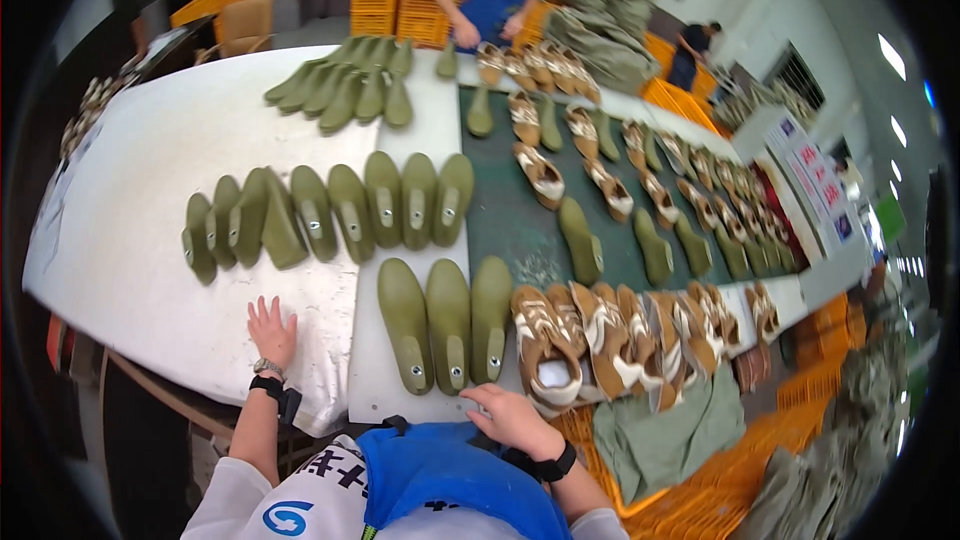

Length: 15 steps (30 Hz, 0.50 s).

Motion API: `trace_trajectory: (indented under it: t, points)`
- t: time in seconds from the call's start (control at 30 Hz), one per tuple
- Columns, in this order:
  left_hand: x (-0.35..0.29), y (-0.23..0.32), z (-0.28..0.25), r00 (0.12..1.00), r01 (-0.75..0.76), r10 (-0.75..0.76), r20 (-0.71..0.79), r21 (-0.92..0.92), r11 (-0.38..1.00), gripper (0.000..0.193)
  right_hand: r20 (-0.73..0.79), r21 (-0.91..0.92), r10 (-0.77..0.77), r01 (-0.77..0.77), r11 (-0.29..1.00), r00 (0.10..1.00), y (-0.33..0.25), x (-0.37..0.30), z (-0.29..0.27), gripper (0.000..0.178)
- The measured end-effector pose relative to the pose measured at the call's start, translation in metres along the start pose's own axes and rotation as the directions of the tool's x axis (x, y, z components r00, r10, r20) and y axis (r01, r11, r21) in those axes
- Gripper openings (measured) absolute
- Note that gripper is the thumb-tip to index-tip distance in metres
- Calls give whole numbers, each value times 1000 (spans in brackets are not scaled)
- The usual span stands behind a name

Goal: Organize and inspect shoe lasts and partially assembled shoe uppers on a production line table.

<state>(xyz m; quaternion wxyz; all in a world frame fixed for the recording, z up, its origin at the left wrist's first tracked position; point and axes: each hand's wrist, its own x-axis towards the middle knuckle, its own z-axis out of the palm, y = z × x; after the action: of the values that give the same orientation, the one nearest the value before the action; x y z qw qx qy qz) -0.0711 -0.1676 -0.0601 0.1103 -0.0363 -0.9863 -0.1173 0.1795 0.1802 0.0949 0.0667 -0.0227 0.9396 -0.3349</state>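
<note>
My left hand (273, 333) is over the white tabletop (130, 200) with its fingers spread and nothing in them. My right hand (510, 418) is at the table's near edge, fingers stretched out to the left and seemingly empty. Just beyond its fingertips lie three green shoe lasts (447, 325) side by side; I cannot tell whether the hand touches one. Past my left hand runs a row of several more green lasts (351, 212). Brown-and-white shoes (547, 345) stand in a row to the right of my right hand.
A green belt (490, 240) carries shoes and lasts along the right. A cluster of lasts (340, 85) lies at the far side. Across the table stands a person in a blue apron (497, 10). Orange crates (680, 500) and a green cloth (675, 435) sit at my right.
</note>
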Motion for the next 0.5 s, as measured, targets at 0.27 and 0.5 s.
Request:
trace_trajectory:
  t: [0.27,0.5]
  points:
    - [-63,-84,-19,865,484,-497,70,143,863,60,81,4,-237,237,971,968,-1,52,6,29]
    - [-29,-95,10,527,841,-850,7,144,522,59,89,13,-255,254,967,963,9,55,-7,31]
